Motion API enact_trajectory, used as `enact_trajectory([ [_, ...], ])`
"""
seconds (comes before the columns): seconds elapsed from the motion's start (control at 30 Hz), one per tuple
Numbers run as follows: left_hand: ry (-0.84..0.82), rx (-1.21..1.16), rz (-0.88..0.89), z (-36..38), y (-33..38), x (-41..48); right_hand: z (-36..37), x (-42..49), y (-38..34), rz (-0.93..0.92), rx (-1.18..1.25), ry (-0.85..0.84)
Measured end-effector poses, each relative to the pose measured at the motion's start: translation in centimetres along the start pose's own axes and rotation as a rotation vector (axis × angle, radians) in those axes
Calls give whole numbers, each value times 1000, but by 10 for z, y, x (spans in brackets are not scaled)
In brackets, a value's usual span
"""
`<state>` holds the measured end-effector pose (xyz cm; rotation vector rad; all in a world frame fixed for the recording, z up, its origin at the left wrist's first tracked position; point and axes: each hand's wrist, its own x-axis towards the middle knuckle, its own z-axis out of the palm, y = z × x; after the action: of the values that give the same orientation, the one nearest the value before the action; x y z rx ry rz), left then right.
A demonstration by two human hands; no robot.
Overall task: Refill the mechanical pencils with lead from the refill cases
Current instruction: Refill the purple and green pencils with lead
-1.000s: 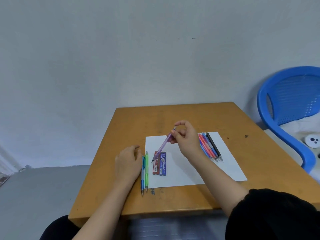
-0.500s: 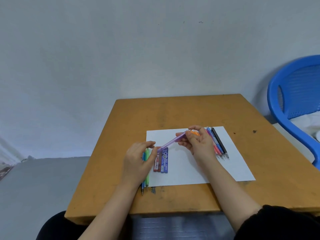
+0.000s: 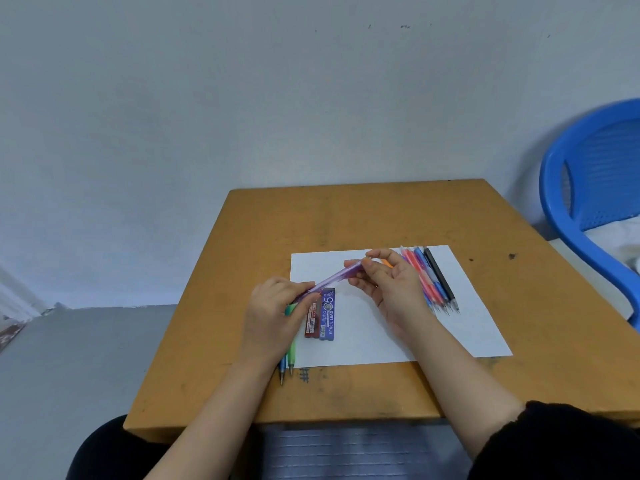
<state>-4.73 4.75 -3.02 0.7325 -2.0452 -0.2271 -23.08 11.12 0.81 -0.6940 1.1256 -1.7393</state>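
Note:
A purple mechanical pencil (image 3: 337,277) is held slantwise above the white paper (image 3: 478,327). My right hand (image 3: 391,289) pinches its upper end and my left hand (image 3: 277,315) grips its lower, tip end. Below it lie two refill cases side by side on the paper, a red case (image 3: 311,323) and a blue case (image 3: 328,315) marked PENCIL LEAD. A green pencil (image 3: 293,351) and a blue pencil (image 3: 283,368) lie partly hidden under my left hand. Several more pencils (image 3: 436,282) lie in a row behind my right hand.
The paper lies on a small orange-brown wooden table (image 3: 363,216) set against a pale wall. A blue plastic chair (image 3: 588,188) stands to the right of the table. Grey floor lies to the left.
My left hand rose from beside the green and blue pencils and took hold of the purple pencil's tip end. My right hand lowered the pencil to a flatter slant.

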Motion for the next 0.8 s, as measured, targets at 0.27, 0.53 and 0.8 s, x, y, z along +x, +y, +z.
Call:
enact_trajectory([
  [0.27, 3, 30, -36, -2, 2, 0, 2, -2, -3, 61, 109, 11],
  [0.53, 63, -4, -118, -5, 5, 2, -8, 1, -1, -139, -277, 148],
  [0.8, 71, -5, -145, -5, 4, 2, -6, -4, 14, -287, -1038, -18],
])
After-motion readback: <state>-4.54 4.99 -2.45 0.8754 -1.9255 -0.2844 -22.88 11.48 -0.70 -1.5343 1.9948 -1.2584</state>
